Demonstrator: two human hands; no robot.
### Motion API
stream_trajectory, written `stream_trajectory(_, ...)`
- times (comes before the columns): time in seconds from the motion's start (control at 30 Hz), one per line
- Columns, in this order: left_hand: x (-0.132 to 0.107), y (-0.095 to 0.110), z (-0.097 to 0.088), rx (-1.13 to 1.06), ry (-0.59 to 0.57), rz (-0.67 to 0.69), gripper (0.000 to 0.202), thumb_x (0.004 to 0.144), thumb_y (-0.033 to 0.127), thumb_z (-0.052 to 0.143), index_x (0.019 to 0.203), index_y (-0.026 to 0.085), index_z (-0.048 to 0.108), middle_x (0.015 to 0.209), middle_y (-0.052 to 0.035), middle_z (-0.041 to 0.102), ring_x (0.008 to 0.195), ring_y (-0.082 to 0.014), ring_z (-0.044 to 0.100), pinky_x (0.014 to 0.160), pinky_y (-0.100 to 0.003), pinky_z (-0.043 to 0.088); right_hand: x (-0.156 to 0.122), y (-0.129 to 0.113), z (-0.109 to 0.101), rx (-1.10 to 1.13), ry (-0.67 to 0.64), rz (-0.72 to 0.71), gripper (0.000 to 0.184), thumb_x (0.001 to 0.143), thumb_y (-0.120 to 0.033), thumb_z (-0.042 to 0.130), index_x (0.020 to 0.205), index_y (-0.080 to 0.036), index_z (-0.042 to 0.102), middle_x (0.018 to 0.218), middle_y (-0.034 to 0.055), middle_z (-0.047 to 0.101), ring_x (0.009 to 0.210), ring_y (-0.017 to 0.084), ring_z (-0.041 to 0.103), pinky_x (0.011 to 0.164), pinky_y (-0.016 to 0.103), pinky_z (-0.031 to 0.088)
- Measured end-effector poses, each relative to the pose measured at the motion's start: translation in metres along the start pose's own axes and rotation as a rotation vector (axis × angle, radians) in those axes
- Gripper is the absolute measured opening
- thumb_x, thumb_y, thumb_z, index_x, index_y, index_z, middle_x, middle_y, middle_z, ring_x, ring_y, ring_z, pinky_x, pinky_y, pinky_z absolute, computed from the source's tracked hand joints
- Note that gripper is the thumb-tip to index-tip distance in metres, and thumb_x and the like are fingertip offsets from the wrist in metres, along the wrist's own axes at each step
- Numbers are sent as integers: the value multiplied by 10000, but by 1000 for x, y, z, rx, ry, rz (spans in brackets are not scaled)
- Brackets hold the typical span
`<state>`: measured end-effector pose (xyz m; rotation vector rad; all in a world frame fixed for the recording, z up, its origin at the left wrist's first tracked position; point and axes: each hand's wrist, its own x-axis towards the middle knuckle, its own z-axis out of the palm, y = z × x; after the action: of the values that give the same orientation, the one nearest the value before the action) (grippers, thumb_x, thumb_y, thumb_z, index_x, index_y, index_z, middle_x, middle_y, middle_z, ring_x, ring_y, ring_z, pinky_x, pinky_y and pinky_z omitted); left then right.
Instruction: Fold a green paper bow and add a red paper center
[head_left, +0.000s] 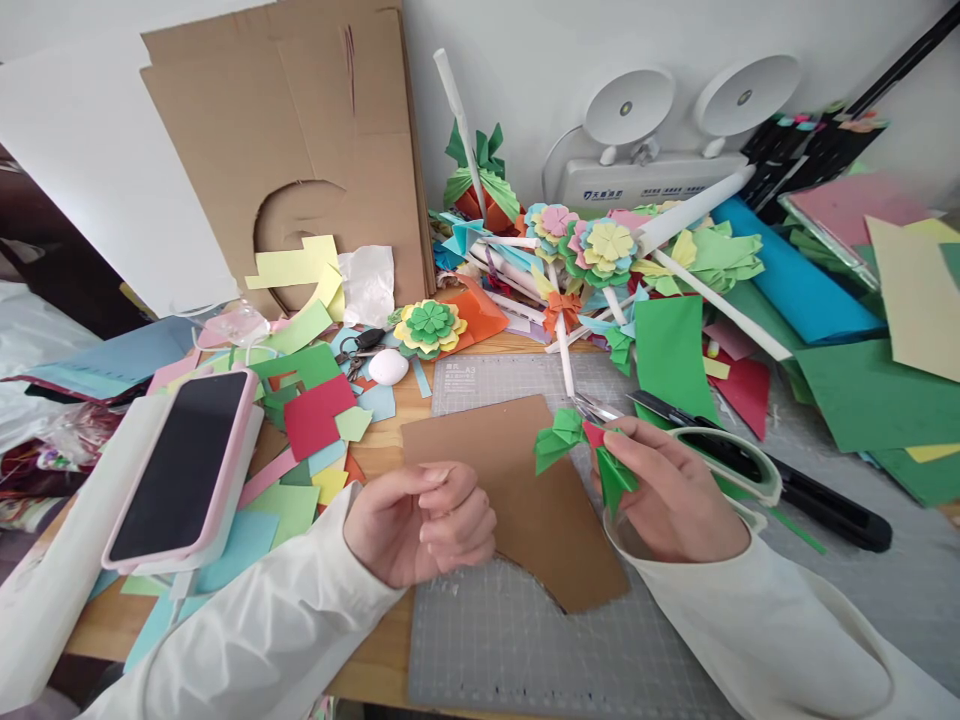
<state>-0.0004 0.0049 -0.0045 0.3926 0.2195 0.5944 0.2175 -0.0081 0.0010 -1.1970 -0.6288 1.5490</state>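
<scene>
Between the thumb and fingers of my right hand (679,495) is a green paper bow (562,438) with a red centre. Its folded loops spread to the left and its tail hangs below. My left hand (424,520) is curled into a loose fist; whether anything small is inside is hidden. Under both hands lies a brown cardboard piece (517,480) with a curved cut edge, on the grey cutting mat (480,650). Scissors (761,465) with pale green handles and a black utility knife (832,505) lie right beside my right hand.
A phone (184,465) in a pink case rests at left among paper scraps (319,415). Large cardboard sheets (300,120) lean on the wall. Paper flowers (600,245) and rolled sticks pile up behind the mat, near a twin-head lamp (652,180). Green sheets (877,395) lie at right.
</scene>
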Motion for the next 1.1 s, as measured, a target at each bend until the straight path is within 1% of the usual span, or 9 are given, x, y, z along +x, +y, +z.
stream_trajectory(0.2, 0, 1, 0, -50, 34, -3, 372, 809, 274, 519, 558, 175, 263, 477, 47, 251, 459, -93, 223, 498, -234, 247, 0, 1, 0, 5, -22, 8, 239, 689, -392, 763, 680, -212, 607, 540, -38, 535, 486, 87, 475, 405, 184, 417)
stream_trajectory(0.33, 0, 1, 0, -63, 56, -6, 352, 798, 273, 523, 577, 178, 265, 487, 49, 254, 465, -95, 219, 515, -236, 262, 0, 3, 0, 2, -9, 15, 242, 683, -388, 772, 704, -208, 611, 545, -43, 529, 485, 80, 461, 410, 177, 399)
stream_trajectory(0.5, 0, 1, 1, -69, 69, -12, 352, 776, 274, 547, 588, 181, 264, 501, 52, 254, 467, -93, 218, 525, -226, 285, 0, 4, 0, 17, -28, 20, 250, 679, -393, 777, 684, -205, 611, 527, -50, 520, 484, 68, 458, 429, 165, 391)
stream_trajectory(0.6, 0, 1, 0, -72, 67, -24, 347, 749, 276, 569, 600, 182, 269, 512, 52, 260, 475, -94, 224, 530, -227, 284, -1, 5, 1, 17, -36, 15, 248, 683, -392, 774, 688, -204, 612, 520, -52, 517, 481, 66, 458, 430, 165, 388)
stream_trajectory(0.7, 0, 1, -1, -82, 62, -21, 341, 754, 291, 561, 603, 182, 276, 510, 51, 263, 473, -96, 224, 527, -228, 277, -1, 5, 1, 18, -45, 8, 244, 690, -388, 769, 688, -202, 610, 514, -53, 514, 473, 66, 447, 420, 168, 379)
stream_trajectory(0.93, 0, 1, 0, -11, 30, -3, 351, 828, 266, 501, 539, 166, 328, 447, 43, 249, 447, -97, 221, 490, -225, 256, -2, 7, 1, 17, -41, 0, 247, 676, -387, 773, 683, -202, 610, 528, -46, 518, 479, 81, 447, 418, 194, 379)
stream_trajectory(1.1, 1, 1, 1, 2, 98, 34, 309, 799, 235, 577, 554, 160, 406, 439, 57, 246, 442, -88, 212, 503, -218, 282, -1, 8, 0, -44, -49, -12, 227, 699, -404, 744, 701, -213, 621, 546, -39, 512, 487, 95, 437, 412, 211, 377)
